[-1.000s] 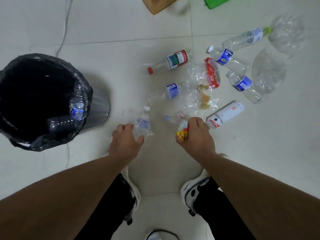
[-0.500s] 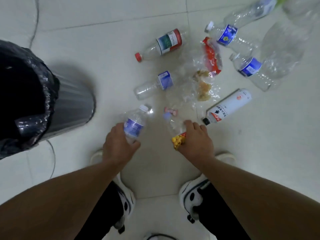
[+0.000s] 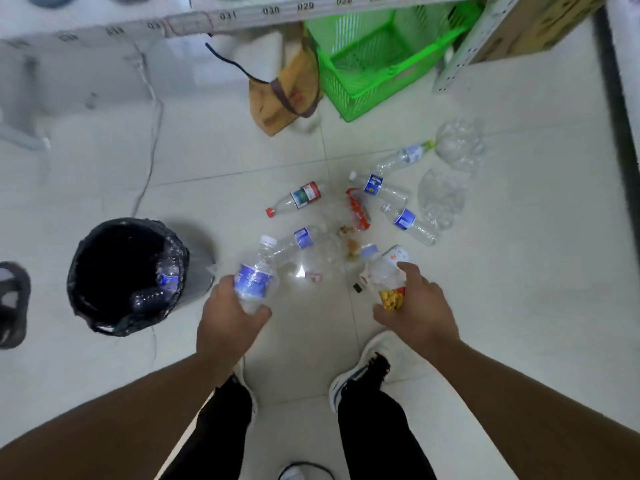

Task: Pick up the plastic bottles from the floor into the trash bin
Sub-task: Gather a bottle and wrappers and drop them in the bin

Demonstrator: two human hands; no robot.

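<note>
**Both hands hold bottles above the floor**

Left hand (image 3: 230, 318) grips a clear bottle (image 3: 254, 275) with a blue label and white cap, its neck pointing up and away from the person. Right hand (image 3: 417, 311) is closed around a crumpled bottle (image 3: 382, 275) with a pale blue cap and a yellow-and-red label at the palm. Both are lifted off the floor (image 3: 519, 306).

To the left stands the bin (image 3: 128, 275), lined with a black bag; a blue-label bottle (image 3: 168, 273) and a dark one lie inside against its right wall.

More bottles lie scattered on the floor ahead: a red-cap bottle (image 3: 298, 199), a small clear one (image 3: 299, 239) just beyond the left hand's bottle, two blue-label bottles (image 3: 375, 185) further right, and a green-cap bottle (image 3: 403, 157) beyond them. Crumpled clear plastic (image 3: 441, 195) and a red wrapper (image 3: 358, 207) lie among them.

A green basket (image 3: 377, 64) sits at the far edge, with a brown bag (image 3: 287, 95) beside it.
</note>
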